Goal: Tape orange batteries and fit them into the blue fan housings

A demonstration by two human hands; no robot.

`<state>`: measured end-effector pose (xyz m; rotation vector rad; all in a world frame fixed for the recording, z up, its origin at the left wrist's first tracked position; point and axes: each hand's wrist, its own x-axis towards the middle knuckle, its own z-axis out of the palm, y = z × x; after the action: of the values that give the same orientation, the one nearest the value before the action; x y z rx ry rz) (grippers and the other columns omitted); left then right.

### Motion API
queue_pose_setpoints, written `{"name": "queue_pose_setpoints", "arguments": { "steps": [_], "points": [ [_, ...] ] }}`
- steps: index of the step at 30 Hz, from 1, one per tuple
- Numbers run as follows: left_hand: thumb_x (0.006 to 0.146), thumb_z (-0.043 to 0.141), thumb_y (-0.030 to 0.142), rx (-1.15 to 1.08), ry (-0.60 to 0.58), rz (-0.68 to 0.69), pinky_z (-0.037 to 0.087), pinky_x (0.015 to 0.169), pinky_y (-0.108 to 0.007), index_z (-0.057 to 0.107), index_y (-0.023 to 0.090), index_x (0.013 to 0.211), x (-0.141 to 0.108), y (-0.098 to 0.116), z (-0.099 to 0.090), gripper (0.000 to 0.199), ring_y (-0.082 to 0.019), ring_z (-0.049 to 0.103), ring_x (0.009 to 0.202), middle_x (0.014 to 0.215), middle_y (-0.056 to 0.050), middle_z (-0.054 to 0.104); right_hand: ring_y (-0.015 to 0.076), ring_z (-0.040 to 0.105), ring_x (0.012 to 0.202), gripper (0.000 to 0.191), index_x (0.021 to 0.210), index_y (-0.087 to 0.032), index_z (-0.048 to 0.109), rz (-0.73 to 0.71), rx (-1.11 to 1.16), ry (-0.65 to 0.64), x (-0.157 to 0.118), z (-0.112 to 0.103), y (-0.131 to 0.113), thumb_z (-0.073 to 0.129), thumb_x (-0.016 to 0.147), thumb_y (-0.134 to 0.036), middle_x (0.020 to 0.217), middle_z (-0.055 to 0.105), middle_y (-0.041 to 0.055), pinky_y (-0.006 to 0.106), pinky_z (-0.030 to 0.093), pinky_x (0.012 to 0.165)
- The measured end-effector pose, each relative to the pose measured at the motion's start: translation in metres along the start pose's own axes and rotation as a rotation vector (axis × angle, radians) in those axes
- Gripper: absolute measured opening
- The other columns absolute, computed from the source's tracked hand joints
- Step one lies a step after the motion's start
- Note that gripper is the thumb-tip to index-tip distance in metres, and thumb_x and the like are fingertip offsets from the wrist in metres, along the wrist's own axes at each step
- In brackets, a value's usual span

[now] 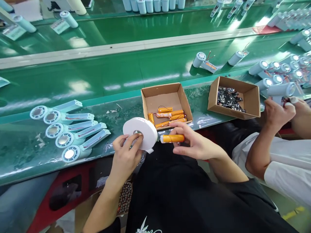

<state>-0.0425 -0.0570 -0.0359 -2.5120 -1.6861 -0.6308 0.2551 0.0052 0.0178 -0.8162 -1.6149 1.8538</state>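
My left hand (128, 152) grips a white roll of tape (148, 129) by its middle, fingers at the core hole. A short tab of tape sticks out at the roll's lower edge. Just to the right, my right hand (191, 142) is closed on an orange battery cell (173, 138) with a whitish end that points toward the roll. A small gap separates cell and roll. Behind both hands, an open cardboard box (162, 88) contains several more orange battery cells (165, 109) with thin wires.
Several light-blue fan housings (54, 130) lie on the bench at left. A second cardboard box (251, 97) at right holds small black circuit boards (229, 98). Beyond runs a green conveyor belt (121, 71) carrying more housings. A co-worker's hands (279, 111) handle a housing at far right.
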Motion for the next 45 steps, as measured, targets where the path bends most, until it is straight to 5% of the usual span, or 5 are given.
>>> {"name": "queue_pose_setpoints", "arguments": {
  "steps": [6,20,28,35,45],
  "points": [
    [0.083,0.068,0.008,-0.021,-0.002,0.015,0.051,0.102,-0.052,0.062,0.023,0.139,-0.005,0.0,0.006,0.059,-0.037,0.05,0.123,0.126,-0.013,0.07,0.0065,0.037,0.048,0.035,0.109,-0.022,0.059,0.112,0.279,0.043,-0.003,0.006,0.027,0.067,0.099,-0.054,0.065,0.047,-0.0083,0.019,0.03,0.044],
    [0.084,0.074,0.02,0.092,-0.015,-0.173,0.044,0.104,-0.058,0.05,0.022,0.154,-0.05,-0.024,0.012,0.074,-0.042,0.052,0.125,0.13,-0.018,0.067,0.0098,0.059,0.061,0.044,0.135,-0.018,0.063,0.124,0.578,-0.156,-0.045,0.023,0.099,0.064,0.103,-0.048,0.08,0.074,0.0032,0.023,0.044,0.058],
    [0.087,0.075,0.025,0.013,-0.144,-0.209,0.043,0.113,-0.059,0.058,0.024,0.148,-0.035,-0.023,0.009,0.064,-0.042,0.043,0.138,0.138,-0.01,0.067,0.0119,0.061,0.058,0.047,0.134,-0.017,0.064,0.244,-0.014,-0.075,-0.043,0.031,0.101,0.062,0.103,-0.052,0.072,0.071,0.0004,0.024,0.048,0.062],
    [0.082,0.077,0.022,-0.037,-0.101,-0.251,0.045,0.109,-0.062,0.06,0.029,0.147,-0.036,-0.022,0.007,0.068,-0.043,0.046,0.136,0.129,-0.011,0.069,0.0224,0.065,0.094,0.021,0.111,-0.027,0.083,-0.184,-0.864,0.283,-0.035,0.025,0.109,0.069,0.1,-0.038,0.102,0.073,0.0101,0.04,0.055,0.087],
    [0.072,0.086,0.016,-0.065,0.055,0.033,0.046,0.09,-0.05,0.069,0.031,0.139,-0.066,-0.007,0.011,0.07,-0.036,0.053,0.113,0.106,-0.01,0.076,0.0181,0.078,0.09,0.048,0.141,-0.03,0.068,-0.151,-0.409,0.349,-0.032,0.041,0.11,0.077,0.095,-0.038,0.114,0.081,0.0017,0.03,0.066,0.089]
  ]
}}
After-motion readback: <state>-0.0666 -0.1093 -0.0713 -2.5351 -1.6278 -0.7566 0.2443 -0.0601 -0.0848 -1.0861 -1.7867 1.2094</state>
